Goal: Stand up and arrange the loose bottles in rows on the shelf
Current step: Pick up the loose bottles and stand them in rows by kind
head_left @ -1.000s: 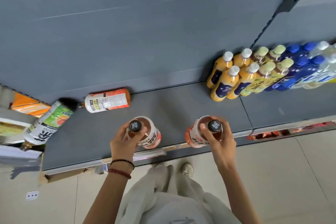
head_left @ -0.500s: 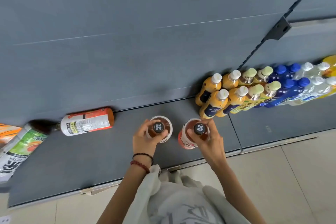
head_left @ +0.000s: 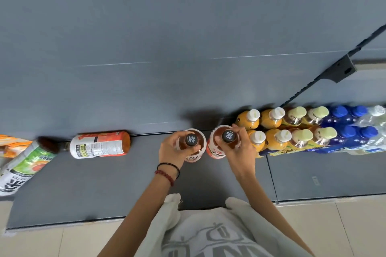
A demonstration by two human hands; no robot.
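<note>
Two upright orange tea bottles with black caps stand on the grey shelf (head_left: 104,190) near its back. My left hand (head_left: 173,150) grips the left tea bottle (head_left: 193,142) by its neck. My right hand (head_left: 240,148) grips the right tea bottle (head_left: 217,148), which sits just left of the standing rows. Those rows begin with yellow juice bottles (head_left: 271,129) and continue right with pale-capped tea bottles (head_left: 309,127) and blue-capped bottles (head_left: 351,127). One more orange tea bottle (head_left: 98,146) lies on its side at the left. A green-labelled bottle (head_left: 25,162) lies tilted at the far left edge.
The grey back panel (head_left: 167,48) rises behind the shelf, with a black bracket (head_left: 340,69) at upper right. Orange packaging (head_left: 8,146) shows at the far left. Beige floor tiles (head_left: 334,225) lie below the shelf's front edge.
Both hands have carried their tea bottles from the shelf's front edge toward the back, ending side by side next to the yellow juice bottles. The view has shifted closer.
</note>
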